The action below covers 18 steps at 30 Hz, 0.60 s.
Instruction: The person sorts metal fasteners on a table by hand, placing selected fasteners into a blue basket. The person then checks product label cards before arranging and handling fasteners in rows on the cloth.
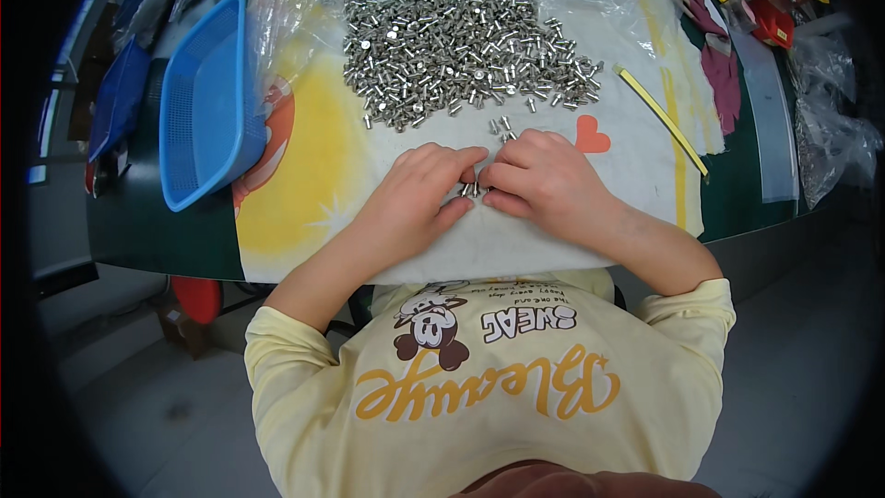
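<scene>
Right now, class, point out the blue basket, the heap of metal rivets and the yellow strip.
blue basket (205, 101), head view, on its mesh floor.
heap of metal rivets (456, 46), head view, on the middle of the pile.
yellow strip (660, 117), head view, on its midpoint.

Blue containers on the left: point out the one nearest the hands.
The blue mesh basket beside the cloth; the darker blue trays sit farther left, away from both hands.

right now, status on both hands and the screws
Left hand and right hand together, fingertips pinching a few small metal screws. Big screw pile lies beyond on the cloth. Blue basket at left, apart.
</scene>
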### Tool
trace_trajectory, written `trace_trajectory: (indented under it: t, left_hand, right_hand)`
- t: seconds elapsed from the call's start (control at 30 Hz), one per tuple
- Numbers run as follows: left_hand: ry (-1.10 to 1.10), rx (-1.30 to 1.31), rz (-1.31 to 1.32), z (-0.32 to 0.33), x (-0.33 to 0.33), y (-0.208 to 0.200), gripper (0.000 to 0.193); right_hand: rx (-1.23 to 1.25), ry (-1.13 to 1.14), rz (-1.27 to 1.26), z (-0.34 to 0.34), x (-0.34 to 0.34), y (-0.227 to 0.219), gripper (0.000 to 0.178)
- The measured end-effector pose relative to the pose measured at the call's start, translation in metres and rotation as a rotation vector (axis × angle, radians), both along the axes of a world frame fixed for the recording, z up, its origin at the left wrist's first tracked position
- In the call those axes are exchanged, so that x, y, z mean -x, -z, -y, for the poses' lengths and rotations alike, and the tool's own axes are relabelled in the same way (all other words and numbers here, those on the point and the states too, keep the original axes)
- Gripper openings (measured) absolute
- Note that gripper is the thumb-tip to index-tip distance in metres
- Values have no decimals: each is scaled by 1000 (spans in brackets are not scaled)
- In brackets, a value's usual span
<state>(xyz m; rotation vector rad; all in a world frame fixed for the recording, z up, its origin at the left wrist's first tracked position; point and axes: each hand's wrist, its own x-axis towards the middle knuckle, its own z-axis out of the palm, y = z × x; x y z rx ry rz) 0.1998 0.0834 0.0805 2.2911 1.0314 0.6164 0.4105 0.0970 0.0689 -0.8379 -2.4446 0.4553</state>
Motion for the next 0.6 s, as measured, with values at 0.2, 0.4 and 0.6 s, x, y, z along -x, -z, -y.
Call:
trace_trajectory:
  t: [0.2, 0.4, 0.6]
  left_hand:
    - [-52, 171, 67, 10, -7, 10, 52]
    - [-90, -132, -65, 15, 0, -6, 57]
    - [-144, 38, 1, 19, 7, 3, 55]
  right_hand:
    - [25, -13, 28, 6, -2, -6, 19]
    - [102, 64, 28, 16, -4, -7, 24]
    - [148, 71, 27, 18, 12, -8, 25]
